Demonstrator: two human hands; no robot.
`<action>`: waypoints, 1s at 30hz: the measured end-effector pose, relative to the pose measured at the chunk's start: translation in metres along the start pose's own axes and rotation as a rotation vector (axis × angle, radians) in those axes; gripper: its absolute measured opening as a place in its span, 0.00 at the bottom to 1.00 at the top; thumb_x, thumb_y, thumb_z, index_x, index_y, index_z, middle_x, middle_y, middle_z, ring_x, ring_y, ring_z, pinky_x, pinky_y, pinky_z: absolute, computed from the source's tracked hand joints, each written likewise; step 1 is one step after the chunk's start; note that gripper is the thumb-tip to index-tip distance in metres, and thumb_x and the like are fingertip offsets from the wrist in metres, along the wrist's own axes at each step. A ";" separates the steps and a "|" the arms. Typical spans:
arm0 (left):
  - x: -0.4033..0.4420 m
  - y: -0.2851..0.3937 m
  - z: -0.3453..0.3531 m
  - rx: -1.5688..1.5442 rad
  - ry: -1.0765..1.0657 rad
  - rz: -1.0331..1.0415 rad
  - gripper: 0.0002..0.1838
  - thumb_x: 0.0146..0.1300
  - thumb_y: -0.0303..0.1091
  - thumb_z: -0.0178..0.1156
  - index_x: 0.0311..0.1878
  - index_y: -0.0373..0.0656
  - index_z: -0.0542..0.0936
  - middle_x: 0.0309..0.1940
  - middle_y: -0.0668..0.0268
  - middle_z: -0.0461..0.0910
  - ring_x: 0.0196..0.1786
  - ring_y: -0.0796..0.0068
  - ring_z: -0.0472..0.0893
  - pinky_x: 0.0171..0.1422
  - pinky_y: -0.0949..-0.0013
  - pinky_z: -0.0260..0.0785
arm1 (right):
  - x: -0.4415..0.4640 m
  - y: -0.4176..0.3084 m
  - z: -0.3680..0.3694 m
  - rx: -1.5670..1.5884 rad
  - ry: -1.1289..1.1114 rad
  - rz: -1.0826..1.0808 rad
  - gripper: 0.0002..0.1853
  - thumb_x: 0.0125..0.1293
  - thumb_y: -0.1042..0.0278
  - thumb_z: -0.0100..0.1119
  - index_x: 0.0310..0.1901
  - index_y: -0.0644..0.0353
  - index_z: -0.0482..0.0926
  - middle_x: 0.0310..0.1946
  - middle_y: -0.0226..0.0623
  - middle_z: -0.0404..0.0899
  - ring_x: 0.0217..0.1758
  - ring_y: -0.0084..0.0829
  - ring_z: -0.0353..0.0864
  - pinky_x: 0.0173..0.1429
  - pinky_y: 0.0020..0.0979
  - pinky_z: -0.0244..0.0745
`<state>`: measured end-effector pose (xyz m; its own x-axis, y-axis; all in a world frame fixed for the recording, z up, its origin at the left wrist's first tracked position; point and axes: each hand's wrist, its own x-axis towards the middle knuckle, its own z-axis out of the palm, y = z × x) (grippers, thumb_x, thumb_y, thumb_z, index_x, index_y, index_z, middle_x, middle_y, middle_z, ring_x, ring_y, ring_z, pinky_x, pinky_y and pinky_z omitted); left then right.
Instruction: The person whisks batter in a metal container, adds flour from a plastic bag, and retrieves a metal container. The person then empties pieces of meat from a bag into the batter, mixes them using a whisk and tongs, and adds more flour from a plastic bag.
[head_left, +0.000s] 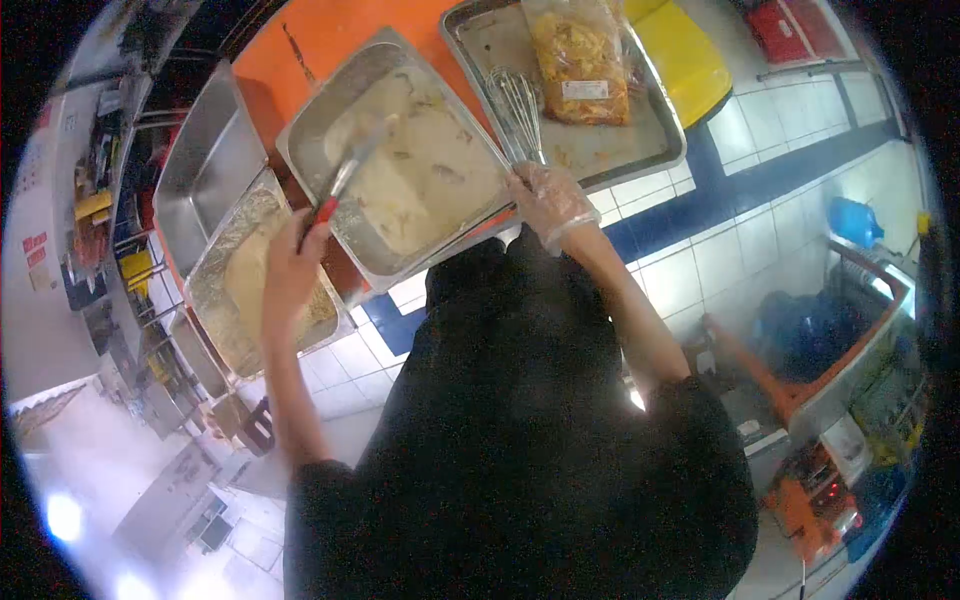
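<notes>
In my bare left hand [295, 255] is a red-handled metal utensil [343, 182], its pale-coated end over a deep metal pan [365, 262]. I cannot tell whether it is a spatula or tongs. Pale, creamy batter [400, 195] with several pieces in it fills the pan. My right hand [552, 198], in a clear plastic glove, is closed at the pan's right corner. A wire whisk [518, 108] lies with its wires in the shallow tray beside the pan; its handle runs to my right hand, which partly hides it.
The shallow metal tray [660, 150] holds a clear bag of yellow-orange food [585, 60]. Left of the batter pan are a pan of pale crumbs or flour [250, 285] and a bare metal pan [205, 150]. They stand on an orange table [310, 25]. Something yellow [685, 60] is at the tray's right.
</notes>
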<state>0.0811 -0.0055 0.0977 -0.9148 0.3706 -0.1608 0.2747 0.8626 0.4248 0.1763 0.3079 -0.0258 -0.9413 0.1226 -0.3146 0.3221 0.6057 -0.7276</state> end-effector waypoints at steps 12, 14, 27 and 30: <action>-0.046 0.020 0.009 0.373 -0.174 -0.200 0.16 0.68 0.37 0.58 0.47 0.35 0.67 0.34 0.44 0.81 0.39 0.39 0.82 0.41 0.45 0.74 | -0.001 -0.004 -0.009 0.014 0.001 -0.075 0.18 0.73 0.54 0.48 0.45 0.63 0.79 0.38 0.57 0.80 0.45 0.59 0.79 0.50 0.52 0.73; -0.050 0.026 0.001 0.420 -0.154 -0.197 0.16 0.68 0.37 0.58 0.45 0.34 0.67 0.33 0.45 0.81 0.39 0.40 0.82 0.40 0.45 0.73 | 0.001 -0.006 -0.010 -0.002 -0.057 -0.053 0.19 0.73 0.54 0.47 0.49 0.60 0.80 0.42 0.56 0.81 0.47 0.57 0.80 0.53 0.52 0.73; -0.071 0.040 -0.003 0.292 -0.246 -0.299 0.16 0.66 0.36 0.60 0.45 0.36 0.67 0.35 0.46 0.81 0.39 0.41 0.83 0.42 0.46 0.73 | 0.001 -0.006 -0.006 -0.028 -0.073 0.017 0.18 0.72 0.55 0.48 0.48 0.62 0.79 0.41 0.59 0.81 0.46 0.60 0.79 0.52 0.53 0.73; -0.073 0.037 0.026 0.289 -0.215 -0.310 0.16 0.66 0.35 0.59 0.47 0.37 0.66 0.40 0.45 0.80 0.38 0.42 0.83 0.41 0.47 0.75 | -0.006 -0.023 -0.012 -0.116 0.031 0.018 0.16 0.70 0.56 0.52 0.49 0.59 0.78 0.41 0.56 0.82 0.45 0.57 0.81 0.49 0.51 0.75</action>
<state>0.1655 0.0087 0.1025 -0.8931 0.1170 -0.4344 0.0974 0.9930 0.0671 0.1736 0.3026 -0.0001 -0.9387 0.1577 -0.3066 0.3268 0.6901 -0.6457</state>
